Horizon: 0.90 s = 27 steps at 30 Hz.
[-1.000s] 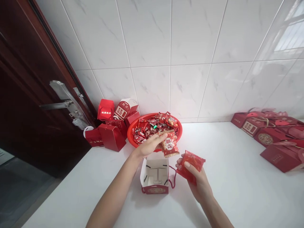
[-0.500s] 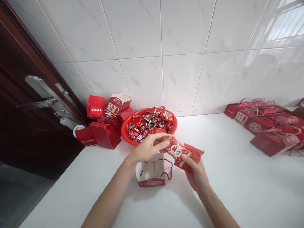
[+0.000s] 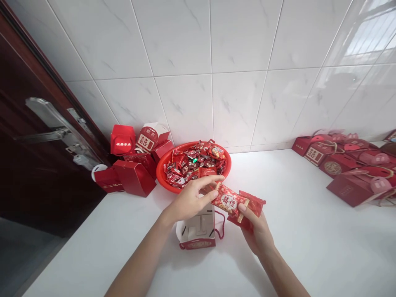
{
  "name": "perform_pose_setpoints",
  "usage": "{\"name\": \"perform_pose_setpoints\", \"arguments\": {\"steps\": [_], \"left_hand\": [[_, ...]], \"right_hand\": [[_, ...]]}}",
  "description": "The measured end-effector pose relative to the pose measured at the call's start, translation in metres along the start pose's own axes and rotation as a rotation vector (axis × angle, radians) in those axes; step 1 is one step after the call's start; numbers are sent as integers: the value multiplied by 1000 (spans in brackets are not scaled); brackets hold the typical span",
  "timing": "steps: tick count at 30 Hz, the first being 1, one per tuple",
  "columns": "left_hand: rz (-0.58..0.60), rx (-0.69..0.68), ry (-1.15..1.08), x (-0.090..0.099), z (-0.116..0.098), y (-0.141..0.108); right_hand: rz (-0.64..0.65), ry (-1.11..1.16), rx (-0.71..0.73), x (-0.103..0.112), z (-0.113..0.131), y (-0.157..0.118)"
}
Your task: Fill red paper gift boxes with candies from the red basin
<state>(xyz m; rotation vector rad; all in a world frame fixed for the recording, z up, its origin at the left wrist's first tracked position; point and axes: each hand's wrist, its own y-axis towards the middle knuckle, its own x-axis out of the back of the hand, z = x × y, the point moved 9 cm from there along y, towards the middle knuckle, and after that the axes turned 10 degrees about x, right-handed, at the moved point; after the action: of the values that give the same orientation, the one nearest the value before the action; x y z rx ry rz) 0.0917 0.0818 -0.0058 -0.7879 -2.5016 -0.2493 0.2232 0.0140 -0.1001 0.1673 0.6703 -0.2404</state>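
Note:
A red and gold patterned packet [image 3: 228,199] is stretched between my two hands, above the table. The fingers of my left hand [image 3: 198,197] pinch its left end. My right hand [image 3: 257,227] grips the packet's right end with the thumb on top, and also holds a plainer red packet [image 3: 255,202] behind it. Below my left hand stands an open box [image 3: 198,243], white inside and red outside, with a red cord handle on its right. Behind my hands, an orange-red basin [image 3: 161,175] holds several wrapped sweets.
Several red boxes [image 3: 134,178] stand at the back left, beside a dark door with a metal handle [image 3: 58,134]. More red gift boxes [image 3: 349,187] sit at the right on the white table [image 3: 309,247]. A tiled wall [image 3: 238,107] rises behind.
The patterned packet has turned slightly and its printed face shows more fully. Both hands keep their hold on it. The view has shifted slightly.

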Motion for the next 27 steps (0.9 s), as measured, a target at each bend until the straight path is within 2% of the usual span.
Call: {"name": "perform_pose_setpoints", "arguments": {"steps": [4, 9, 13, 19, 27], "left_hand": [[-94, -213, 189, 4, -23, -13], [-26, -344, 385, -14, -36, -26], [-3, -359, 451, -22, -36, -26], [6, -325, 415, -20, -35, -23], [4, -321, 411, -16, -32, -21]], "right_hand": [[21, -8, -2, 0, -1, 1], [59, -22, -1, -3, 0, 2], [56, -20, 11, -4, 3, 1], [1, -8, 2, -5, 6, -3], [71, -21, 18, -4, 5, -2]]}}
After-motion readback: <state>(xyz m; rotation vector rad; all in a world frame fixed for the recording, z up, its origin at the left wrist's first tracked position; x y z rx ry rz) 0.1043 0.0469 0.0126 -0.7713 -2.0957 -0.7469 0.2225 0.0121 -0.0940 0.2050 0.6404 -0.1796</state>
